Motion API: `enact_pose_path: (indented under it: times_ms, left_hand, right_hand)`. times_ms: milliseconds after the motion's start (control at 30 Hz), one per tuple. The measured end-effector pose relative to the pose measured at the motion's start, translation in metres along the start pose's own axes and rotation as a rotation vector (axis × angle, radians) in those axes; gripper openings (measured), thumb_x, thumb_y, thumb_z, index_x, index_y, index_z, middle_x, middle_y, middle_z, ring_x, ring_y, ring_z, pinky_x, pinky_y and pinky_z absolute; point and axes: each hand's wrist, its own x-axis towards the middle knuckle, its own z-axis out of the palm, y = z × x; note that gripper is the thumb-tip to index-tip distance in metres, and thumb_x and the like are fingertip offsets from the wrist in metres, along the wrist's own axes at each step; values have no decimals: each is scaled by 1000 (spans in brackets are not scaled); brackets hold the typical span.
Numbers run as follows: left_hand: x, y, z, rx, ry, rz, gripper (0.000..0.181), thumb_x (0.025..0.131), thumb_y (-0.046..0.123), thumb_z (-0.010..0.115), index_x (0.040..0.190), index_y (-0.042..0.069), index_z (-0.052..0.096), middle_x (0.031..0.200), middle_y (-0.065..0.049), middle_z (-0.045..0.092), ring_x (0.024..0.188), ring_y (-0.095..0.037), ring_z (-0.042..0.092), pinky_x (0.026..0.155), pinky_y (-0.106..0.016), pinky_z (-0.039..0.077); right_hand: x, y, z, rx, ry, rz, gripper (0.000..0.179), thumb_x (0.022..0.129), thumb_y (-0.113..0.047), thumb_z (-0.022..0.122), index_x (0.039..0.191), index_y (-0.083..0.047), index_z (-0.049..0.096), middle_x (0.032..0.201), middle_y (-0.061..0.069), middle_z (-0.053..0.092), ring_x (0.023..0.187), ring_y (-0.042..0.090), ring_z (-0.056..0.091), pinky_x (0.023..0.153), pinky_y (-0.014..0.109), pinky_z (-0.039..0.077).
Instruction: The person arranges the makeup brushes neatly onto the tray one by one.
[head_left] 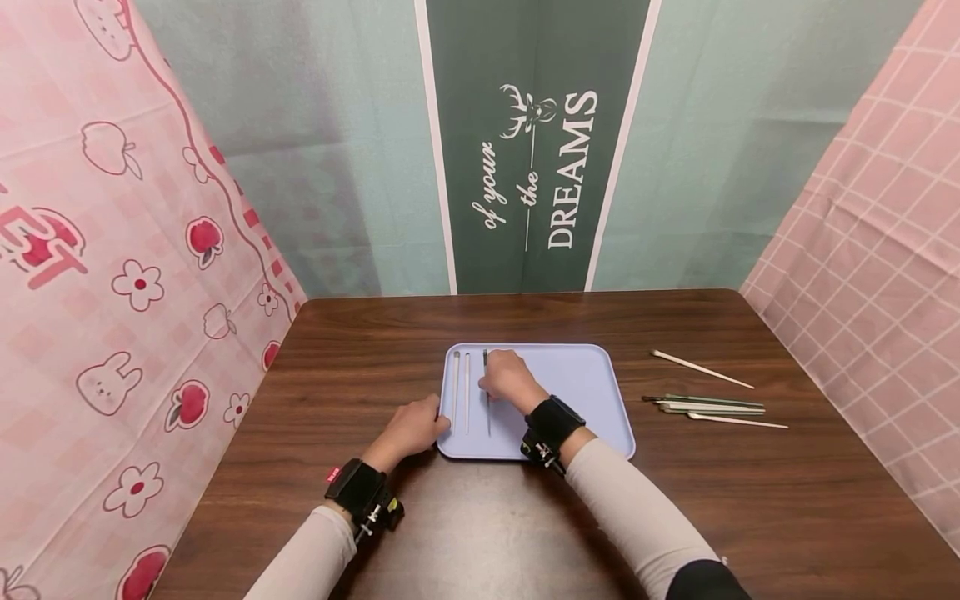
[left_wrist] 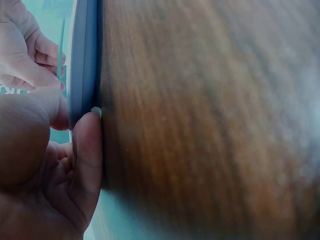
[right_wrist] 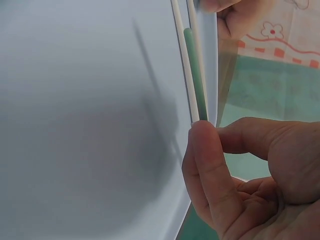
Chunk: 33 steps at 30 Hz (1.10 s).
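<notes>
A pale lavender tray point(head_left: 573, 400) lies on the table. My left hand point(head_left: 408, 427) pinches its left rim, the thumb on the inner side and a finger along the outside in the left wrist view. My right hand point(head_left: 512, 377) is over the tray's left half, pinching a thin brush with a green handle point(right_wrist: 196, 75) between thumb and fingertips. The held brush points lengthwise down the tray and casts a shadow on it. Two white-handled brushes, one outermost point(head_left: 455, 392) and one beside it point(head_left: 467, 396), lie side by side near the left rim.
Right of the tray, several green and white brushes point(head_left: 712, 407) lie in a bunch on the wooden table point(head_left: 360, 342). One white brush point(head_left: 701, 368) lies apart behind them, another point(head_left: 738, 421) in front. Printed cloths hang at the back and both sides.
</notes>
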Motion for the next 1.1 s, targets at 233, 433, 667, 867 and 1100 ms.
enact_pose_path:
  times_ms: [233,433,667,867,1100]
  left_hand:
    - [0,1,-1,-6,-10,0,14,92,19,61,91,6,55,72,-4,51,65,-21,50,61,-36,43]
    - [-1,2,-2,-24,-28,-20,14,93,19,61,92,7,55,73,-5,52,65,-21,50,60,-34,42]
    - [0,1,0,-5,-10,-11,14,91,20,61,91,7,55,72,-5,52,65,-22,50,62,-36,43]
    - [1,1,-1,-4,-5,-12,14,91,20,61,91,7,55,73,-5,53,65,-22,50,63,-37,44]
    - [0,2,0,-5,-2,-11,14,91,20,62,91,7,55,73,-4,53,66,-22,51,64,-38,45]
  right_hand:
    - [1,-4,3,10,-17,13,31,88,-10,68,60,-10,55,50,-1,56,49,13,52,49,23,39]
    - [1,-7,3,16,-25,18,25,89,-12,68,66,-8,59,52,-1,59,50,13,55,50,23,39]
    - [2,-6,6,26,-18,6,27,88,-9,68,63,-8,57,51,-1,57,49,13,53,51,23,39]
    - [3,-5,9,25,-16,2,24,87,-8,67,65,-7,59,51,-1,58,50,14,56,52,23,41]
    - [4,-6,12,13,-13,3,21,87,-8,67,68,-7,61,51,-1,59,51,14,59,54,23,43]
